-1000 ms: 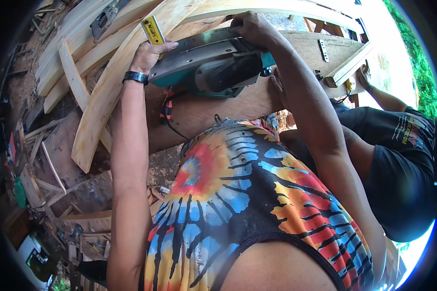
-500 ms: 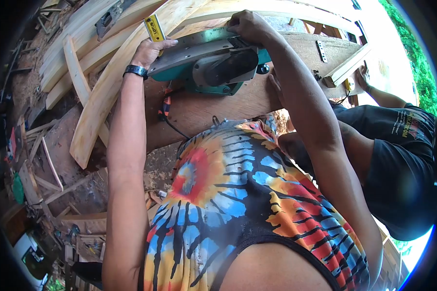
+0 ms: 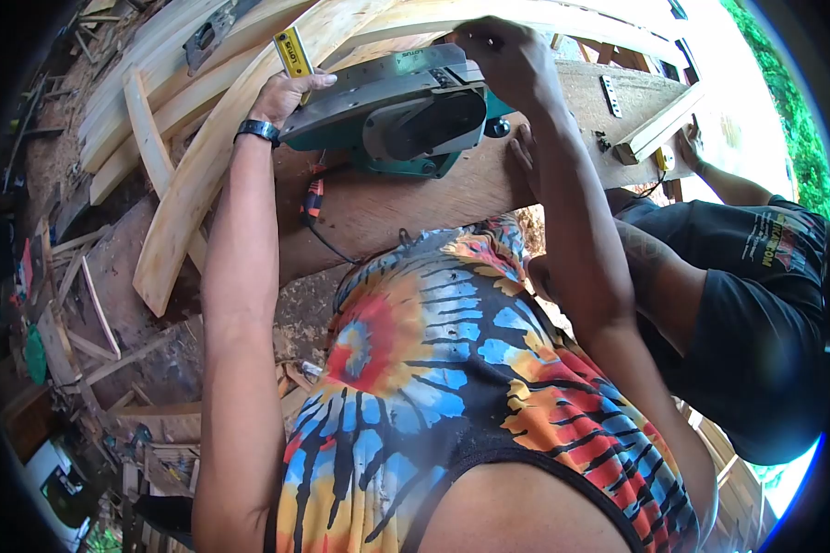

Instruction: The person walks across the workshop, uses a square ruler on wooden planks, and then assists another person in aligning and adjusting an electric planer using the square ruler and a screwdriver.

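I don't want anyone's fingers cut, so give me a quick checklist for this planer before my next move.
1. Left hand gripping the yellow-handled square: ok.
2. Square's metal blade lined up along the planer: ok; exact contact isn't clear.
3. Right hand away from the square's far end: not ok, it's right beside it.
4. Co-worker's near hand well away from the planer: not ok, it's close by.
5. Orange-and-black handle clear of the planer: not ok, it's just beside it.
6. Planer unplugged: cannot tell; no plug visible.
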`<control>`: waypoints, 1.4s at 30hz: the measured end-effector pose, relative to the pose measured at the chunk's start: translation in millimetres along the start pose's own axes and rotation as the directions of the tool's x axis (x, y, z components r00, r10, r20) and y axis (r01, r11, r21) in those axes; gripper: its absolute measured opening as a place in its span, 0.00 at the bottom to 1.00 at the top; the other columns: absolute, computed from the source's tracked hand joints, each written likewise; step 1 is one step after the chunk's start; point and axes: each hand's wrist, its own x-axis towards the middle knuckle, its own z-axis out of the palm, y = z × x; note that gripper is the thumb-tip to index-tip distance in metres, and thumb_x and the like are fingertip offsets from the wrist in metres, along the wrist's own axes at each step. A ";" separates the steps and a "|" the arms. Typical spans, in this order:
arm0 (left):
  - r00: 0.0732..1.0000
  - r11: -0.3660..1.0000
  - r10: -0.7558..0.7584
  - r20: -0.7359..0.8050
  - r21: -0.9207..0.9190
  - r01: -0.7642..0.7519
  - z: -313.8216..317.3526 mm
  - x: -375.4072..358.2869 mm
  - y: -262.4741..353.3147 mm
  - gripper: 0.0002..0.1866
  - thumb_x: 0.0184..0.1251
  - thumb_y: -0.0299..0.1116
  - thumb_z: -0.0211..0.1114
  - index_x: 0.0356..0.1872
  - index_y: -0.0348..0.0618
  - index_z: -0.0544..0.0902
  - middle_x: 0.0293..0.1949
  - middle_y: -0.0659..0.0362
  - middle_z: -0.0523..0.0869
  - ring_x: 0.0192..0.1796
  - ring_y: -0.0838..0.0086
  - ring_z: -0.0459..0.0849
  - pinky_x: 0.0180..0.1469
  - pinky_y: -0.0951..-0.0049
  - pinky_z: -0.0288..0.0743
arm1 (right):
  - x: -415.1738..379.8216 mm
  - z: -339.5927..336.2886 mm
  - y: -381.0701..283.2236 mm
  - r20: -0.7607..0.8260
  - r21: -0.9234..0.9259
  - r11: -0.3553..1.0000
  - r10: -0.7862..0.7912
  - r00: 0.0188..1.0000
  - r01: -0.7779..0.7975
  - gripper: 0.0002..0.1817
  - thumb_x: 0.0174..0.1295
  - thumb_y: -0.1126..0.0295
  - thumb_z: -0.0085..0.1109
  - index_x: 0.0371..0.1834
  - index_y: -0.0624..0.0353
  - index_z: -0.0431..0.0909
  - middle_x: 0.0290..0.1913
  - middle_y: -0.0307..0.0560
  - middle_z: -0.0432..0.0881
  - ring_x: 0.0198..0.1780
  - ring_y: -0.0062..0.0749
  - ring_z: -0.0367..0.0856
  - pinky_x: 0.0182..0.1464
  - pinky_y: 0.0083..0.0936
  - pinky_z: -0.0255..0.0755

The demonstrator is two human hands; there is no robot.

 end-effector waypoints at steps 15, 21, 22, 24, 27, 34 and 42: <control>0.991 0.994 0.079 0.111 -0.085 -0.070 -5.9 11.9 -4.9 0.18 0.57 0.41 0.73 0.45 0.41 0.87 0.46 0.58 0.89 0.56 0.72 0.80 0.66 0.71 0.61 | -67.2 -6.9 11.7 0.176 0.259 0.957 0.088 0.981 -0.132 0.16 0.59 0.60 0.68 0.50 0.49 0.86 0.37 0.49 0.88 0.38 0.31 0.88 0.44 0.28 0.79; 0.994 0.997 0.053 0.101 -0.067 -0.046 -6.4 11.6 -2.3 0.17 0.58 0.38 0.72 0.45 0.38 0.87 0.46 0.57 0.89 0.57 0.73 0.80 0.67 0.71 0.61 | -69.1 -3.1 10.3 0.167 0.264 0.959 0.063 0.984 -0.106 0.15 0.62 0.61 0.65 0.52 0.48 0.85 0.36 0.48 0.88 0.39 0.30 0.87 0.43 0.28 0.79; 0.993 0.995 0.048 0.111 -0.087 -0.038 -7.8 15.0 -3.3 0.17 0.59 0.37 0.72 0.45 0.38 0.87 0.47 0.57 0.89 0.57 0.73 0.80 0.68 0.71 0.61 | -67.9 -2.2 10.6 0.176 0.259 0.958 0.078 0.981 -0.123 0.15 0.62 0.61 0.65 0.52 0.48 0.85 0.36 0.48 0.88 0.38 0.30 0.87 0.43 0.28 0.78; 0.991 0.995 0.068 0.114 -0.081 -0.059 -7.3 12.2 0.7 0.17 0.59 0.36 0.71 0.46 0.37 0.86 0.47 0.57 0.89 0.57 0.72 0.81 0.67 0.71 0.62 | -65.4 -4.7 8.4 0.200 0.236 0.960 0.107 0.974 -0.154 0.14 0.63 0.60 0.64 0.51 0.46 0.85 0.35 0.47 0.88 0.37 0.31 0.87 0.42 0.29 0.78; 0.991 0.996 0.077 0.110 -0.049 -0.072 -7.4 11.1 1.6 0.19 0.59 0.38 0.72 0.47 0.37 0.86 0.48 0.56 0.88 0.57 0.72 0.81 0.68 0.70 0.62 | -64.2 -7.9 2.2 0.236 0.200 0.963 0.132 0.963 -0.180 0.14 0.63 0.60 0.63 0.51 0.44 0.84 0.34 0.47 0.87 0.36 0.31 0.86 0.41 0.31 0.77; 0.991 0.997 0.076 0.109 0.002 -0.076 -9.5 9.4 -0.3 0.22 0.56 0.45 0.74 0.47 0.40 0.88 0.48 0.58 0.88 0.58 0.72 0.79 0.69 0.70 0.58 | -63.4 -4.6 6.7 0.243 0.254 0.956 0.081 0.967 -0.144 0.15 0.63 0.62 0.65 0.53 0.45 0.86 0.33 0.38 0.86 0.36 0.20 0.80 0.41 0.22 0.74; 0.990 0.995 0.095 0.108 -0.035 -0.092 -11.7 14.8 -8.6 0.21 0.56 0.44 0.75 0.46 0.40 0.88 0.46 0.59 0.89 0.56 0.73 0.80 0.67 0.71 0.60 | -63.1 -6.9 7.8 0.272 0.278 0.954 0.032 0.962 -0.111 0.14 0.64 0.61 0.62 0.52 0.45 0.85 0.41 0.47 0.88 0.44 0.35 0.87 0.50 0.32 0.77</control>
